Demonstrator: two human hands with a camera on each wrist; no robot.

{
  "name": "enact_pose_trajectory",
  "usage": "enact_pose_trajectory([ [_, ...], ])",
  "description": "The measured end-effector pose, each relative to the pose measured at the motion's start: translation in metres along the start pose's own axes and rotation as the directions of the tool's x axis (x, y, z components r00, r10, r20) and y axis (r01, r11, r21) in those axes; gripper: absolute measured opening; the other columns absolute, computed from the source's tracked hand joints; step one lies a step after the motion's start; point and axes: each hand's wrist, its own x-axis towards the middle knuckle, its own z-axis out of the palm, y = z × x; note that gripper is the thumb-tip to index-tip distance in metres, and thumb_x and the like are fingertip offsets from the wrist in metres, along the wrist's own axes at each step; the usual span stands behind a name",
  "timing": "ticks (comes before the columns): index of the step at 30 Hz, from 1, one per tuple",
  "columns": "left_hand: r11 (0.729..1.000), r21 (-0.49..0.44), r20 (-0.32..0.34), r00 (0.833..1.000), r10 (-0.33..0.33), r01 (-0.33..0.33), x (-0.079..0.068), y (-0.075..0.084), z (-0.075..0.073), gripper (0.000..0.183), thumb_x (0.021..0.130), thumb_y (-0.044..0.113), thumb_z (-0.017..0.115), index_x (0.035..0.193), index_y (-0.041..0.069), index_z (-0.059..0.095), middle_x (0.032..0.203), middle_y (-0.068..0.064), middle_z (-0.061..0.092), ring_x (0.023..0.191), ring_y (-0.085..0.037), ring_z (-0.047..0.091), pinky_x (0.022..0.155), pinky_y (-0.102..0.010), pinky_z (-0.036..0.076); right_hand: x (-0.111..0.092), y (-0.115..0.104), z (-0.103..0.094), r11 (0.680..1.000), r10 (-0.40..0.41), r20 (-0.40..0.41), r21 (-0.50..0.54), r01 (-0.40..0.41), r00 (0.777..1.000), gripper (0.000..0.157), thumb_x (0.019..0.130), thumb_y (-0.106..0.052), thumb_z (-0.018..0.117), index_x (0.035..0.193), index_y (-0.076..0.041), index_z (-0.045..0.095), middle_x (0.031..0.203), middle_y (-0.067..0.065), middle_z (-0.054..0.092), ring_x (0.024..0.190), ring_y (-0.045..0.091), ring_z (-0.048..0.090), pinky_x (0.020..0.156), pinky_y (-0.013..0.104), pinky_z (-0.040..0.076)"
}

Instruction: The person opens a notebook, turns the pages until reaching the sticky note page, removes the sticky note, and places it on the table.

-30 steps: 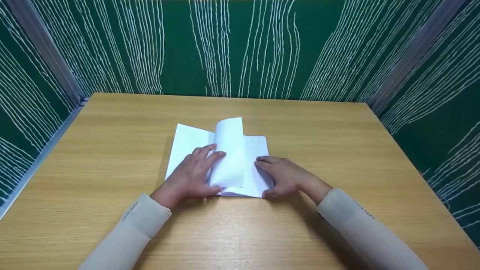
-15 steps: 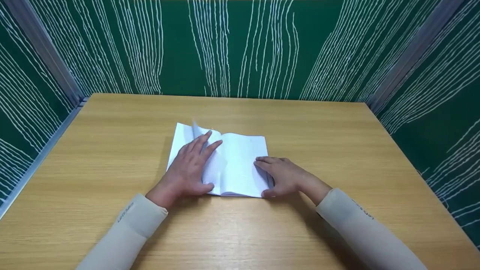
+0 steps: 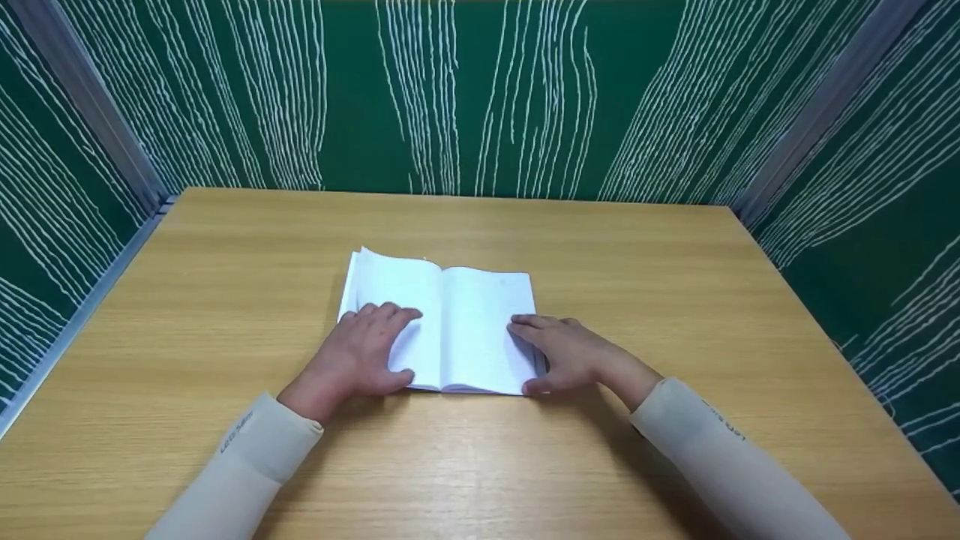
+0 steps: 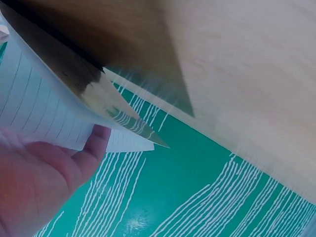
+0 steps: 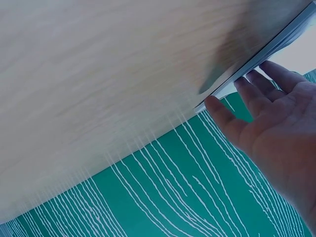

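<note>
An open notebook with white pages lies on the table, its spine near the middle. On its left page rests my left hand, fingers spread and thumb by the bottom edge. The left wrist view shows faint ruled lines on the page beside that hand, and a shiny cover underside. My right hand lies along the right page's outer edge, fingertips on the paper and thumb at the lower corner. Seen from the right wrist, its fingers extend over the notebook's edge.
A wooden table surrounds the notebook on all sides. Green panels with white wavy lines rise behind the table and along both sides, joined by grey corner posts.
A lifted page has turned over from the middle to the left and now lies on the left side. My left hand has moved left and toward me with it; my right hand stays put.
</note>
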Motion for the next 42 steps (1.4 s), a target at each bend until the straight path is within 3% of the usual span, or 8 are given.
enact_pose_trajectory([
  [10,0.996,-0.018,0.061,0.994,-0.087,0.088,-0.009,-0.009,0.005,0.062,0.074,0.049,0.068,0.127,0.018,0.058,0.123,-0.003,0.058,0.108,-0.025,0.050,0.093,-0.047,0.036,0.001,0.002,0.001,1.000,-0.014,-0.037,0.020,0.015,0.999,0.083,0.080,-0.044,0.072,0.148,-0.011,0.037,0.156,0.007,0.033,0.145,0.025,0.030,0.109,0.058,0.025],
  [18,0.992,-0.057,0.075,0.992,-0.104,0.109,-0.009,-0.009,0.009,0.065,0.074,0.050,0.068,0.129,0.017,0.056,0.125,-0.004,0.056,0.111,-0.025,0.050,0.096,-0.048,0.038,0.005,-0.003,0.004,1.000,0.014,-0.113,-0.017,-0.016,0.994,0.082,0.076,-0.048,0.073,0.146,-0.018,0.040,0.151,0.009,0.037,0.139,0.033,0.031,0.106,0.063,0.028],
  [25,0.981,-0.179,0.070,0.996,-0.056,0.068,-0.002,-0.002,0.006,0.070,0.078,0.047,0.068,0.136,0.013,0.048,0.133,-0.004,0.051,0.119,-0.022,0.049,0.106,-0.042,0.040,0.014,-0.009,0.004,0.996,0.052,-0.145,-0.064,-0.062,0.988,0.087,0.075,-0.054,0.072,0.146,-0.018,0.037,0.148,0.011,0.040,0.135,0.035,0.035,0.104,0.063,0.031],
  [32,0.956,-0.295,0.035,0.999,0.012,-0.001,0.008,0.013,0.008,0.076,0.077,0.050,0.069,0.139,0.013,0.044,0.136,-0.004,0.049,0.121,-0.021,0.051,0.102,-0.039,0.044,0.022,-0.017,0.007,0.997,0.023,-0.136,-0.072,-0.033,0.991,0.080,0.078,-0.056,0.068,0.142,-0.017,0.043,0.145,0.009,0.045,0.132,0.035,0.037,0.102,0.062,0.034],
  [42,0.978,-0.209,0.080,0.997,-0.009,0.025,0.018,0.028,0.007,0.085,0.071,0.065,0.067,0.144,0.030,0.040,0.155,-0.003,0.031,0.131,-0.025,0.044,0.104,-0.045,0.043,0.023,-0.026,0.004,0.997,-0.030,-0.053,-0.072,0.026,0.998,0.079,0.080,-0.057,0.065,0.147,-0.024,0.039,0.150,0.009,0.039,0.138,0.037,0.029,0.105,0.064,0.028],
])
